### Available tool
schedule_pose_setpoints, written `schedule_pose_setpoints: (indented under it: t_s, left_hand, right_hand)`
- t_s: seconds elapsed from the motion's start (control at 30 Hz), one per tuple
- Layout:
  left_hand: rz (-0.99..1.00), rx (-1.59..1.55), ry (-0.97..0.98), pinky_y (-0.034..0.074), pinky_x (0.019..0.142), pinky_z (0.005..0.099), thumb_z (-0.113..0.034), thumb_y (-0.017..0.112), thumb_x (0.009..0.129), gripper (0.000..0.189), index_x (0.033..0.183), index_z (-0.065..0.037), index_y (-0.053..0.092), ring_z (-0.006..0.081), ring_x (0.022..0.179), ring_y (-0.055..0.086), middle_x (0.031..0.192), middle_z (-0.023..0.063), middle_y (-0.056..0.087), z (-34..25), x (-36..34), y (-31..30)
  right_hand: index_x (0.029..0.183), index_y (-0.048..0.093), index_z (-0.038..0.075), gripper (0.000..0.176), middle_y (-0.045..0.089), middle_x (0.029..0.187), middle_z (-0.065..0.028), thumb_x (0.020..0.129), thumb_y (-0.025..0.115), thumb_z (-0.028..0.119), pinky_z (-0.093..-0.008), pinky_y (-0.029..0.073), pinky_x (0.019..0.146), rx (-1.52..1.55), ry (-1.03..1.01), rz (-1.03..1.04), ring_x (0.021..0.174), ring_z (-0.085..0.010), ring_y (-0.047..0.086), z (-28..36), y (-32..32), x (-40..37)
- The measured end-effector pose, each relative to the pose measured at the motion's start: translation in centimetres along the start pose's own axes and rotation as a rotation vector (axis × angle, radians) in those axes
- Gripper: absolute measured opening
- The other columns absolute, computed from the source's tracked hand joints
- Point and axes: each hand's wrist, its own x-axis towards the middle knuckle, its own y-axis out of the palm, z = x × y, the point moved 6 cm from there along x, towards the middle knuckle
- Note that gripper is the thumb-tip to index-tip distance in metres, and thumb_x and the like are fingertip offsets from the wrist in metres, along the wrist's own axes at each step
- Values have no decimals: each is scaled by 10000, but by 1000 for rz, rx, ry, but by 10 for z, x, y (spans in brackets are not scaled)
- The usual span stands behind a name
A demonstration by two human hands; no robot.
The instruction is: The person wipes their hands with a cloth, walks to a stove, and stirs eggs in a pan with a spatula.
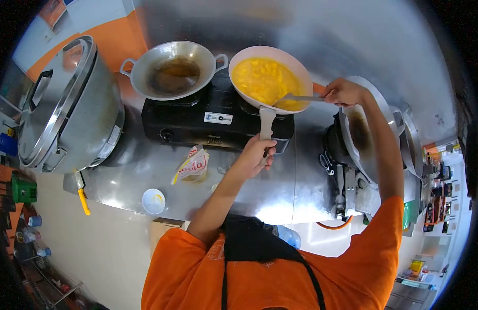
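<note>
**Yellow mix stirred in pan on two-burner stove**

A steel worktop (135,175) carried the whole scene, seen from above the cook's orange shirt and dark apron. A big lidded steel pot (68,108) stood at its left end, tilted in the wide lens. A black two-burner stove (197,129) sat near the middle, against the steel back wall. On the far right, a large blackened wok (360,134) rested on a separate burner.

A two-handled steel wok (146,57) holding dark liquid sat on the stove's left burner. A pale pan (280,51) sat on the right burner, just beside it and filled with a yellow mix (264,80).

The left grip (254,155) was closed around the end of the pan's handle (266,121), which pointed towards the cook over the stove's front edge. The right grip (342,92) was pinched shut on a metal spoon (303,97), whose far end lay in the yellow mix at the pan's right side.

An opened packet (192,166) lay on the worktop in front of the stove, near the left grip. A small white bowl (153,201) with a yellow smear stood close to the front edge. Scissors (325,161) lay to the right of the stove.
</note>
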Motion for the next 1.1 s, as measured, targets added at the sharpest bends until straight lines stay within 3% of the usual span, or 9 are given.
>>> schedule_pose_setpoints:
  t_s: [0.03, 0.07, 0.17, 0.3, 0.37, 0.47, 0.77, 0.97, 1.1]
  left_hand:
    - [5, -4, 4, 305, 413, 282, -177, 564, 805, 384, 1159, -162, 416, 118, 452, 420, 598, -35, 448, 1, 1, -1]
    - [10, -7, 6, 306, 412, 281, -176, 565, 804, 393, 1167, -161, 414, 117, 453, 423, 598, -35, 448, 1, 1, -1]
    - [0, 3, 2, 311, 411, 277, -173, 567, 802, 424, 1193, -156, 404, 115, 455, 432, 597, -34, 448, -1, -3, 1]
    - [-3, 9, 1, 318, 406, 272, -167, 564, 805, 432, 1205, -154, 401, 113, 456, 438, 597, -33, 445, 0, -2, 4]
    - [-5, 3, 8, 320, 404, 272, -165, 562, 808, 423, 1201, -156, 405, 113, 457, 435, 599, -32, 444, 2, 0, 3]
    - [-10, 9, 1, 320, 403, 270, -166, 561, 810, 421, 1201, -157, 405, 112, 458, 431, 602, -32, 443, 2, 0, 3]
    - [33, 20, 9, 349, 379, 284, -148, 534, 812, 443, 1208, -105, 339, 134, 439, 455, 622, 6, 460, 1, 2, 3]
    - [28, 18, 30, 350, 371, 287, -144, 534, 810, 429, 1195, -106, 348, 142, 434, 456, 626, 14, 462, 1, 2, 3]
    - [-8, 26, 9, 323, 395, 275, -179, 563, 812, 412, 1192, -158, 406, 108, 466, 436, 606, -36, 450, 2, 0, 0]
  right_hand:
    - [972, 649, 69, 263, 493, 524, 0, 745, 642, 201, -253, 371, 367, -5, -9, -31, 433, -93, 462, 7, 7, -2]
    - [1015, 616, 20, 272, 471, 531, -8, 768, 617, 134, -234, 284, 338, 59, -54, -34, 416, -74, 403, 19, 17, -6]
    - [990, 639, 54, 271, 603, 792, -64, 783, 597, 225, -284, 447, 465, 5, -117, -61, 560, -139, 563, 37, 37, -2]
    - [1032, 612, 36, 302, 602, 875, -108, 812, 553, 234, -294, 461, 605, -283, -268, -290, 680, -198, 580, 72, 52, 0]
    - [1030, 609, 31, 325, 600, 996, -137, 816, 532, 263, -326, 464, 772, -369, -378, -354, 861, -258, 594, 72, 61, 19]
    - [1031, 607, 29, 324, 590, 1046, -171, 809, 521, 248, -355, 394, 908, -219, -181, -286, 1020, -303, 533, 83, 68, 30]
    - [1007, 610, 4, 319, 610, 1002, -182, 783, 474, 186, -352, 464, 809, -355, -125, -369, 898, -299, 596, 96, 60, 79]
    - [1007, 602, -16, 311, 627, 831, -205, 783, 479, 162, -347, 498, 517, -275, -71, -431, 583, -279, 618, 72, 40, 95]
    - [913, 640, -17, 288, 628, 750, -217, 753, 486, 167, -393, 497, 560, -156, -82, -376, 603, -287, 625, 60, 34, 70]
